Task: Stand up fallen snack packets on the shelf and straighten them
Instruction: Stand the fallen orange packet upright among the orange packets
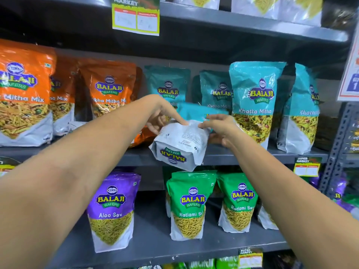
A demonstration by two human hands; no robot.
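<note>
both the left hand (162, 118) and right hand (219, 129) grip the tipped packet (180, 146), light, crinkly and slippery (best pinched by its side seams).

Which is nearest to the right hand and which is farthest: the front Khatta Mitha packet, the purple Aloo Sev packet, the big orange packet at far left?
From the right hand:
1. Front Khatta Mitha packet, just to its right.
2. Aloo Sev packet, shelf below, left.
3. Big orange packet, far left of same shelf.

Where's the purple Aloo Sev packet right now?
The purple Aloo Sev packet stands on the lower shelf, left of the green Ratlami Sev packets, under the person's left forearm.
</note>
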